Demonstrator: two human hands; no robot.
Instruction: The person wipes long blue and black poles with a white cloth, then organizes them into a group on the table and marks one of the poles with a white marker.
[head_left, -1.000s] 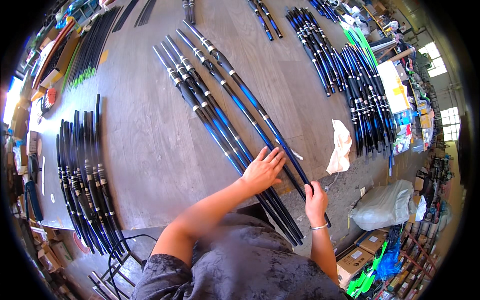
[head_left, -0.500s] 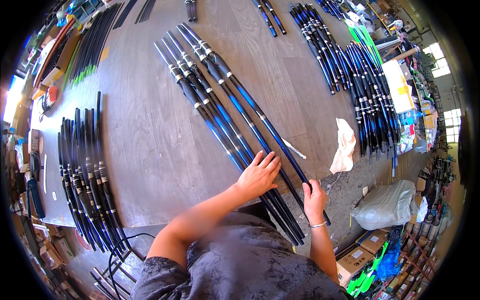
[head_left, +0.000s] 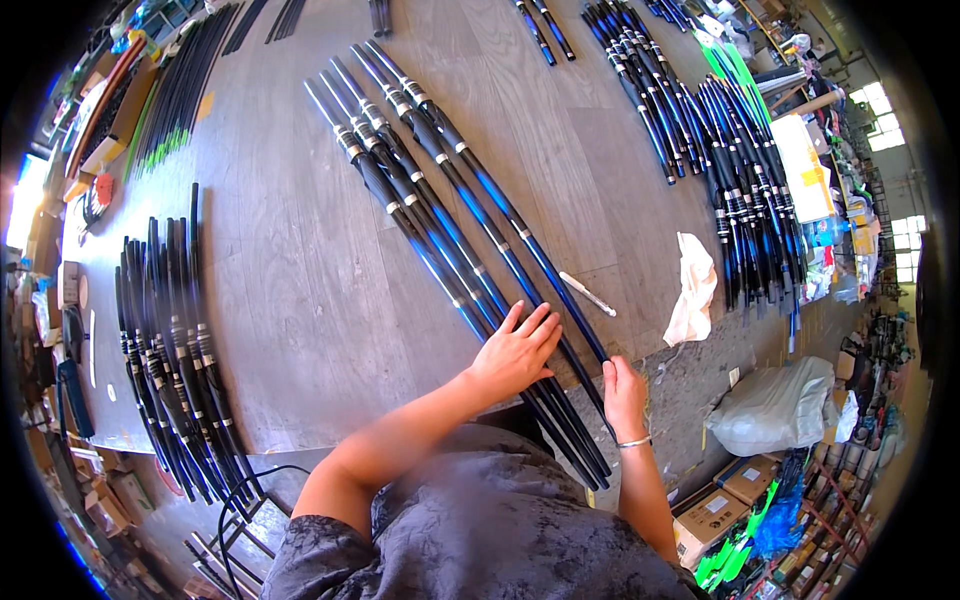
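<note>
Four blue-and-black fishing rods lie side by side, slanting from the table's middle toward me, with silver-ringed grip sections near their far ends. My left hand (head_left: 518,350) rests flat across the left three rods (head_left: 440,240), fingers spread. My right hand (head_left: 624,398) is closed around the near part of the rightmost fishing rod (head_left: 550,273), its fingers wrapped over it. That rod's near end is mostly hidden by the hand. The near ends of the other three stick out past the table edge beside my body.
A white cloth (head_left: 692,290) and a thin white stick (head_left: 588,293) lie right of the rods. Bundled rods lie at the left (head_left: 175,360) and the right (head_left: 745,190). Black rods with green ends (head_left: 185,90) lie far left. A plastic-wrapped bundle (head_left: 775,408) and cardboard boxes (head_left: 715,515) sit lower right.
The rightmost rod has slid slightly away from me, and its near end has drawn up into my right hand. That hand has shifted a little left. My left hand stays in place.
</note>
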